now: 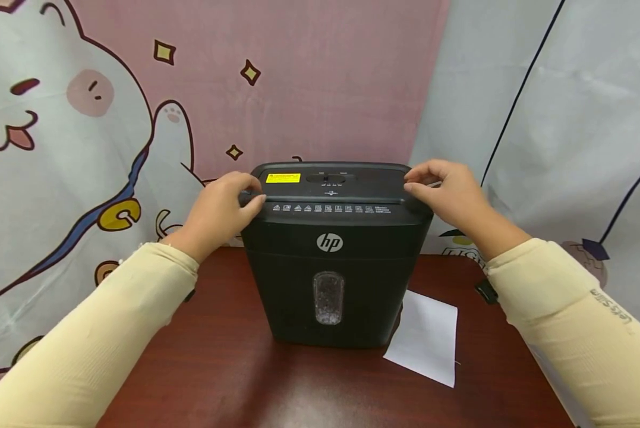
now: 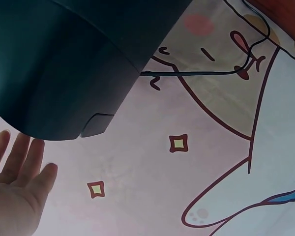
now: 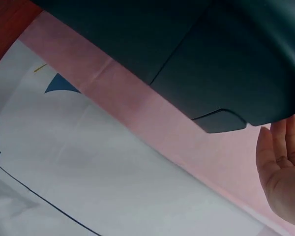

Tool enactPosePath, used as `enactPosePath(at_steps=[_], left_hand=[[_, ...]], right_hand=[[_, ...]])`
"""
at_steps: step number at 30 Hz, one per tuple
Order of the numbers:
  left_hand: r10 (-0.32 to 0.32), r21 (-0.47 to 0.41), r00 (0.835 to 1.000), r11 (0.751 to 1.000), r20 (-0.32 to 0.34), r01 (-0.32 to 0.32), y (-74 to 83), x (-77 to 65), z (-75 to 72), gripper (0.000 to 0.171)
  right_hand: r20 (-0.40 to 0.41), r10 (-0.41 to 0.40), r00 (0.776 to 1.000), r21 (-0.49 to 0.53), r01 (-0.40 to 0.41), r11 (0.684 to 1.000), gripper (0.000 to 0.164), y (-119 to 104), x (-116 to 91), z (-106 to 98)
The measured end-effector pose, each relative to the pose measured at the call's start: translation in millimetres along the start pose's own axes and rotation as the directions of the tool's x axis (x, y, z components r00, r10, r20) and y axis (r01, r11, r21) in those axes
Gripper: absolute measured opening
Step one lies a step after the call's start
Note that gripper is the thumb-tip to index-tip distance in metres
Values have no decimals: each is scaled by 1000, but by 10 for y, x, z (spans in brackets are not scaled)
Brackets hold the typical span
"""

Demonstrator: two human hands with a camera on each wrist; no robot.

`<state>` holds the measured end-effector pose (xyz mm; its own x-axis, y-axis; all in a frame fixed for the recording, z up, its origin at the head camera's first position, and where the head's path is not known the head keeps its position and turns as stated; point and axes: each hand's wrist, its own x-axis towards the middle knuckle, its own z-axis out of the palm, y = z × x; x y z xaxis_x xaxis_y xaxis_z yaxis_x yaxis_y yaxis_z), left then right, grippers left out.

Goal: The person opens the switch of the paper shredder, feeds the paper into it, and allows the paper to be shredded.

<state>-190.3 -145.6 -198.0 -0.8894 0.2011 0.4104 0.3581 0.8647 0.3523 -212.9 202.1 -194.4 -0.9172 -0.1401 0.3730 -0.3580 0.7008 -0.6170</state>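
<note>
A black HP paper shredder (image 1: 287, 285) stands upright on the table, a small window in its front showing pale shreds inside. At the left end of its top is my left hand (image 1: 223, 205), fingers bent loosely and fingertips at the rim. My right hand (image 1: 448, 190) is at the opposite top corner, with a gap between thumb and fingers. In the left wrist view, the left hand's fingers (image 2: 20, 160) reach to the shredder's edge. The right wrist view likewise shows fingers (image 3: 280, 142) at the edge. A white sheet of paper (image 1: 426, 339) lies right of the shredder, partly behind it.
The reddish-brown table (image 1: 218, 368) carries the shredder. A cartoon-printed cloth (image 1: 341, 77) hangs close behind. A dark cord (image 2: 196, 74) runs from the shredder's back. Near the right sleeve is a small black object (image 1: 485, 291).
</note>
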Motion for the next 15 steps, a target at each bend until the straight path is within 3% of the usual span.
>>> enactPosePath(at_steps=[8, 15], left_hand=[[47, 1, 999, 999, -4, -47, -98, -106, 40, 42], [95, 18, 994, 995, -51, -94, -197, -196, 124, 50]], right_hand=[[-57, 48, 997, 12, -48, 999, 41, 220, -97, -74], [-75, 68, 995, 27, -67, 997, 47, 420, -177, -99]])
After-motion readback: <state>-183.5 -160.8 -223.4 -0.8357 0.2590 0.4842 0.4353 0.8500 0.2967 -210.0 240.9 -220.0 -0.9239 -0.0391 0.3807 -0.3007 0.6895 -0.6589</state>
